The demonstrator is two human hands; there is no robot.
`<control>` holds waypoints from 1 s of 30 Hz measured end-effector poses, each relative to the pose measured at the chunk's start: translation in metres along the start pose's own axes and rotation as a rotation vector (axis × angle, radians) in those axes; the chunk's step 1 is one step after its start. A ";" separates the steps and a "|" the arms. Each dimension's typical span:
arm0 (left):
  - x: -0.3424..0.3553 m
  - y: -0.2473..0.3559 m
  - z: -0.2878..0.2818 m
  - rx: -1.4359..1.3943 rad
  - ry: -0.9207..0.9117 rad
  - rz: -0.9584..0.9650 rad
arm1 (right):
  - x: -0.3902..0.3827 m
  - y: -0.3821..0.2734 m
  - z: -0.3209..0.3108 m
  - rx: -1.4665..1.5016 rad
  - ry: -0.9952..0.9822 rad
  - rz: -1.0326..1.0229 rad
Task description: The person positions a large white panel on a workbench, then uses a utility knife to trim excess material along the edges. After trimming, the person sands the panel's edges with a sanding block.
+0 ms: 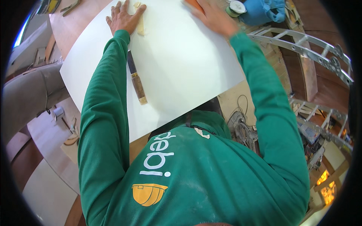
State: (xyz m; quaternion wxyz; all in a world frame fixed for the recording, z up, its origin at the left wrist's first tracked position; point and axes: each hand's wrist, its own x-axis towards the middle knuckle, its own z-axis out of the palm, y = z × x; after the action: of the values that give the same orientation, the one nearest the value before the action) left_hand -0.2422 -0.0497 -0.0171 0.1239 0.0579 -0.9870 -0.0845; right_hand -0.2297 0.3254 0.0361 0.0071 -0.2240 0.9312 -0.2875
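the white sheet (181, 56) lay flat on the brown bench (71, 26), its near corner overhanging. it looked thin, smooth and likely slippery, best taken at the edges. the left hand (122, 17) pressed open on it beside a pale wooden strip (140, 22); the right hand (213, 17) (blurred) lay flat, grasping nothing. a wooden-handled tool (136, 79) rested on the sheet, and a ladder (301, 45) stood to the right.

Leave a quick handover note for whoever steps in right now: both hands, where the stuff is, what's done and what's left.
Left hand: flat, fingers spread on the white sheet, beside a pale wooden strip.
Right hand: blurred, on the sheet's far right edge, holding nothing visible.
A wood-handled tool lies loose on the sheet by the left forearm.
Done: sheet laid on the wooden bench.
Left: no marks or cuts visible on the sheet.
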 end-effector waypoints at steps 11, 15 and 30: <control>-0.078 -0.069 -0.055 -0.220 -0.452 0.399 | -0.335 -0.095 0.024 -0.093 0.334 0.482; -0.142 -0.060 -0.080 -0.083 -0.298 0.313 | -0.327 -0.139 0.049 -0.066 0.382 0.644; -0.149 -0.036 -0.099 -0.014 -0.281 0.334 | -0.295 -0.087 0.053 0.019 0.655 0.652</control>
State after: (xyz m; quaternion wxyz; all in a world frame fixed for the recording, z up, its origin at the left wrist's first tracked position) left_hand -0.0701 -0.0798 0.0357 -0.0021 -0.1196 -0.9898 -0.0771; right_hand 0.0793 0.3581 0.0046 -0.1954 0.1834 0.9034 -0.3347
